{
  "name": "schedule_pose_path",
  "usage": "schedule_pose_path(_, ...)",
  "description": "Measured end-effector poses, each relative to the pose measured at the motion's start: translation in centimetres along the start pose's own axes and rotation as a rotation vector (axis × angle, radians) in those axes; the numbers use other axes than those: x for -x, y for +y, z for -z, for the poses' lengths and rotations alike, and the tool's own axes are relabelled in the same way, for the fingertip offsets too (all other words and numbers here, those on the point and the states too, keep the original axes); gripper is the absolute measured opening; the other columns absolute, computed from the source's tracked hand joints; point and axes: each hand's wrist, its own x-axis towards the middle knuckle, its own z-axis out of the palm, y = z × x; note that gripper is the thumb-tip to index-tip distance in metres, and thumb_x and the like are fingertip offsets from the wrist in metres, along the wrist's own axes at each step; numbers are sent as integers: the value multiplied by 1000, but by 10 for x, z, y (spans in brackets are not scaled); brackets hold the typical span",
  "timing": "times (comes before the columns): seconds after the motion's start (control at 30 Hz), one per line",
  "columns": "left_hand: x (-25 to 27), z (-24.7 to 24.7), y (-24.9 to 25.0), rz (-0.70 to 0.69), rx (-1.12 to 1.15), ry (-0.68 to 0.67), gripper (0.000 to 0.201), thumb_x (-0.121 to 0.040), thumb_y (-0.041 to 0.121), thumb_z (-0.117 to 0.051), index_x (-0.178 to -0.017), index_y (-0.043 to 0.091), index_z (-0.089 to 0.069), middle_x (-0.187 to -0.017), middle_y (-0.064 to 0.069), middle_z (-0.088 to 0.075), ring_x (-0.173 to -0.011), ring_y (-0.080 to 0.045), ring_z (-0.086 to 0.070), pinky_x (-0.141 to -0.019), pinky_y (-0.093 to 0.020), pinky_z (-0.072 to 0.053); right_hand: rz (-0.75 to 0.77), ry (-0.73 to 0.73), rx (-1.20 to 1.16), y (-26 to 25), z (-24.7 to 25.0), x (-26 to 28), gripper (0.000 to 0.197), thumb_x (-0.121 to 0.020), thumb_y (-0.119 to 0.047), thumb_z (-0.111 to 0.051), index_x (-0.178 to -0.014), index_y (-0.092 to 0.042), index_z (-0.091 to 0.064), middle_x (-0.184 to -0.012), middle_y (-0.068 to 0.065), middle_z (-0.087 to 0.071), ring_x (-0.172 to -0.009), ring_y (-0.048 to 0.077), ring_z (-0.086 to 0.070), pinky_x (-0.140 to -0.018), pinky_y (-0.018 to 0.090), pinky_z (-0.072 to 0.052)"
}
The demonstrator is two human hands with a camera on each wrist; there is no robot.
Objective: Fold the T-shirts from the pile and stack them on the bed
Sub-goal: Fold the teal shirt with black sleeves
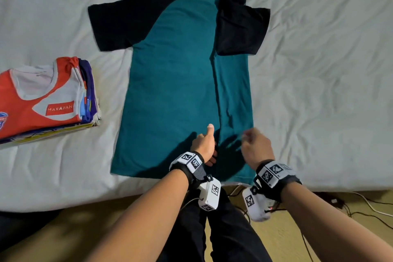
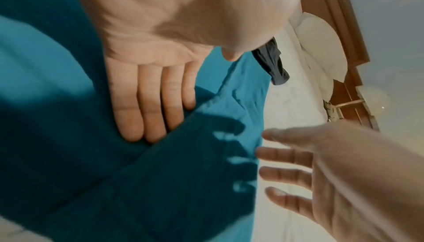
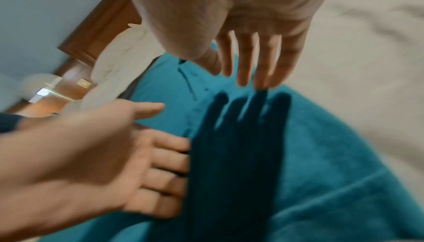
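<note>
At the far left, a stack of folded shirts (image 1: 49, 100) is sitting on the bed (image 1: 319, 70), its top one red and white with printed lettering; judging by the task, this is where finished shirts are going. In the middle, the teal T-shirt (image 1: 170, 91) with black raglan sleeves is lying flat on the wrinkled white sheet, its right side already folded inward so that the sleeve is lying across the body, leaving a long straight lengthwise edge. The knit looks soft and matte, creasing lightly near the hem. The left hand (image 1: 204, 144) is resting on the cloth beside that folded edge, fingers (image 2: 146, 104) straight and together, thumb raised, apparently pinning the fold so it does not slip. Further right, the right hand (image 1: 257, 144) is hovering just above the folded panel, fingers (image 3: 263, 59) spread and slack, gripping nothing. The left sleeve is not yet folded.
</note>
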Motion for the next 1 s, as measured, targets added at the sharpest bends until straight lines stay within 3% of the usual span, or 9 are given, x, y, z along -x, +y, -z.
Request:
schedule_pose_path(0.1, 4, -17, -4, -88, -173, 74, 86, -85, 79, -28, -100, 5, -69, -104, -20, -72, -91, -40, -69, -86, -42, -57, -93, 138, 25, 22, -3, -14, 36, -104, -30, -43, -131, -7, -47, -133, 19, -49, -117, 41, -51, -94, 45, -42)
schedule_pose_path(0.2, 9, -31, -7, -230, -379, 181, 57, -104, 55, -34, -110, 8, -66, -116, -21, -68, -108, -43, -61, -87, -43, -46, -118, 159, 8, 22, -21, -14, 38, -106, -41, -36, -129, -12, -43, -131, 17, -55, -109, 39, -59, -85, 43, -43)
schedule_pose_path(0.3, 16, -36, -17, -324, -400, 266, 41, -109, 41, -31, -111, 9, -56, -110, -22, -67, -104, -45, -61, -83, -47, -46, -92, 186, 37, 17, -35, -18, 37, -106, -43, -35, -134, -19, -38, -132, 12, -59, -104, 41, -63, -75, 41, -40)
schedule_pose_path(0.47, 14, -22, -48, -432, -501, 322, 32, -110, 37, -27, -107, 10, -44, -92, -22, -69, -86, -45, -65, -66, -46, -48, 32, 124, 126, 23, -51, -16, 35, -107, -40, -38, -137, -24, -33, -137, 12, -58, -96, 44, -63, -72, 43, -40)
schedule_pose_path(0.6, 13, -13, -44, -460, -614, 248, 36, -109, 41, -28, -104, 12, -49, -98, -20, -69, -92, -43, -65, -74, -46, -49, 47, 123, 144, 34, -50, -20, 35, -106, -40, -39, -137, -25, -32, -134, 13, -60, -91, 44, -64, -69, 42, -40)
schedule_pose_path(0.77, -15, 5, 10, -373, -565, 360, 41, -108, 41, -33, -108, 10, -60, -113, -22, -68, -106, -43, -62, -84, -45, -45, 35, 143, 282, 35, -36, -21, 45, -104, -42, -40, -142, -21, -28, -136, 12, -50, -87, 41, -63, -64, 40, -44)
schedule_pose_path(0.87, -43, 3, 57, -322, -506, 310, 51, -105, 50, -36, -115, 8, -62, -122, -21, -66, -112, -42, -60, -90, -45, -45, 168, 269, 447, 22, -38, -24, 60, -98, -41, -46, -148, -14, -27, -148, 14, -36, -125, 40, -47, -93, 50, -45)
schedule_pose_path(0.93, -54, -4, 78, -309, -533, 265, 52, -103, 53, -40, -118, 8, -63, -125, -19, -65, -114, -41, -61, -92, -44, -46, 300, 287, 552, 13, -47, -34, 71, -100, -45, -38, -158, -10, -17, -166, 16, -13, -152, 35, -15, -120, 52, -20)
schedule_pose_path(1.0, -59, -7, 87, -329, -567, 265, 41, -103, 44, -45, -120, 10, -61, -128, -17, -65, -117, -40, -60, -92, -42, -46, 406, 243, 623, 10, -59, -47, 76, -101, -49, -27, -161, -7, -6, -169, 14, 5, -156, 30, 8, -125, 53, -3)
